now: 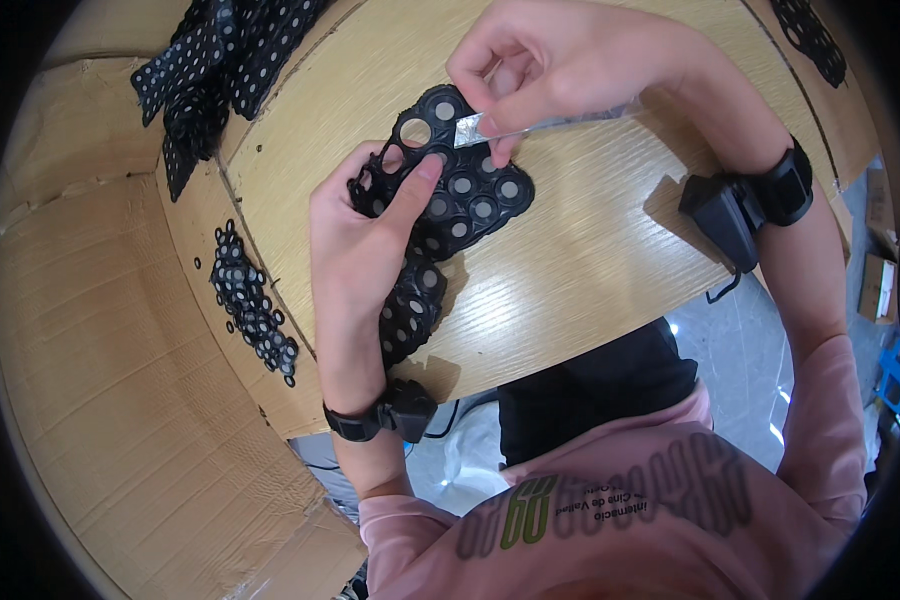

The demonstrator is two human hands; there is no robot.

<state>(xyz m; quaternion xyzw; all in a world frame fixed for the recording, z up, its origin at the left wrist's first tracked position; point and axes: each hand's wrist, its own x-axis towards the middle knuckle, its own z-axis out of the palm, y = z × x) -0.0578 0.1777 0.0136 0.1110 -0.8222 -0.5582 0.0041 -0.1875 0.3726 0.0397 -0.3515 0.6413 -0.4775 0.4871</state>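
My left hand (370,225) grips a bendy black sheet (483,208) set with round grey discs, its thumb pressed on top and fingers curled beneath. At the sheet's upper left a round opening (416,132) shows the pale table through it. The sheet's lower part (410,310) hangs down beside my left wrist. My right hand (545,85) pinches a thin, flat, silvery strip-like tool (467,131), whose end rests against the sheet near that opening. Whether the tool is a blade or tweezers I cannot make out.
Left of the sheet, small black rings (250,300) lie in a heap along the table's side. More black dotted sheets (225,60) are piled at the far left, and another (810,40) lies far right. A cardboard wall (90,300) borders the wooden table (550,290).
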